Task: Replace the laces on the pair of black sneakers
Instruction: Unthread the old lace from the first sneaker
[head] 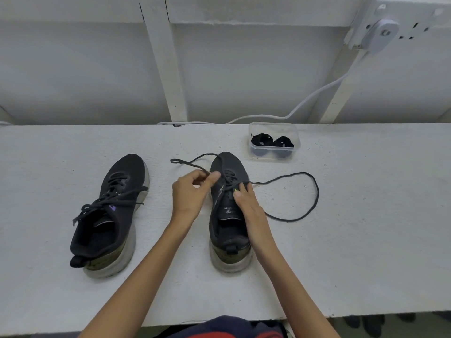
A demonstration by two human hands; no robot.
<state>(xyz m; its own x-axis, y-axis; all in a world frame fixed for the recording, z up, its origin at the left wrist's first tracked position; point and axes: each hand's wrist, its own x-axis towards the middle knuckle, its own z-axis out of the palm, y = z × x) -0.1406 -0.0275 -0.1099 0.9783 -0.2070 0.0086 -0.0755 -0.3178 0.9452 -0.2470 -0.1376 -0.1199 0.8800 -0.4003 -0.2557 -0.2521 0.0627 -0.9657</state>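
Observation:
Two black sneakers with pale soles stand on the white table. The left sneaker (109,215) is laced, its lace ends loose across it. The right sneaker (229,215) sits between my hands, its black lace (314,201) partly undone and trailing in a long loop to the right and another loop toward the far left. My left hand (192,191) pinches a strand of this lace beside the eyelets. My right hand (246,201) rests on the shoe's right side, fingertips pinching the lace at the eyelets.
A clear plastic box (274,139) holding two coiled black laces stands behind the right sneaker. A white cable (317,93) runs from a wall socket down to the table's back edge. The table's front edge (366,313) is close to my body.

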